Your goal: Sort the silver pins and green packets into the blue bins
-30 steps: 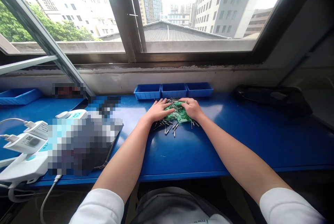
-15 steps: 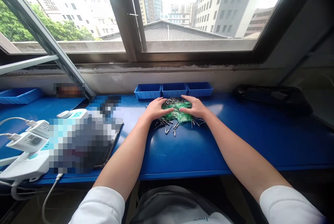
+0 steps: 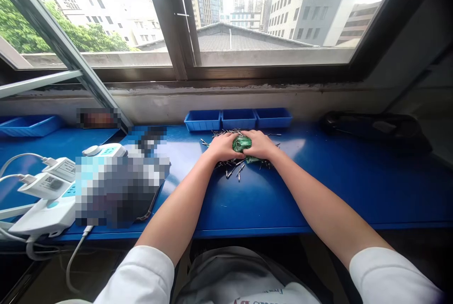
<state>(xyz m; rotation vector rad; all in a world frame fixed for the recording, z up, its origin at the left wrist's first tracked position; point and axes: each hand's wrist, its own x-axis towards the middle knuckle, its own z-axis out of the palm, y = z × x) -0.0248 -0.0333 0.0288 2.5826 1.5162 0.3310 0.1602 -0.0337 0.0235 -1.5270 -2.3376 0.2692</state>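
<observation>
A heap of thin metal pieces that look like blind rivets (image 3: pixel 239 174) lies on the blue table, mixed with crinkled green plastic packets (image 3: pixel 242 143). My left hand (image 3: pixel 225 146) curls round the left side of the packets, its thumb pointing inward. From the right, my right hand (image 3: pixel 259 145) presses on the same green bundle with bent fingers. The two hands almost meet, squeezing the packets between them. Rivets stick out behind, beside and in front of both hands. What lies under my palms is hidden.
Three joined blue bins (image 3: pixel 239 119) stand behind the heap, against the wall. To the left lie a white power strip (image 3: pixel 46 216) with plugged-in chargers and a blurred item. A blue tray (image 3: pixel 31 126) sits at the far left, a black bag-like object (image 3: pixel 378 131) at the right.
Both hands have moved inward, closing from spread fingers onto the green packets. The packets are now bunched together, and the camera view has shifted slightly.
</observation>
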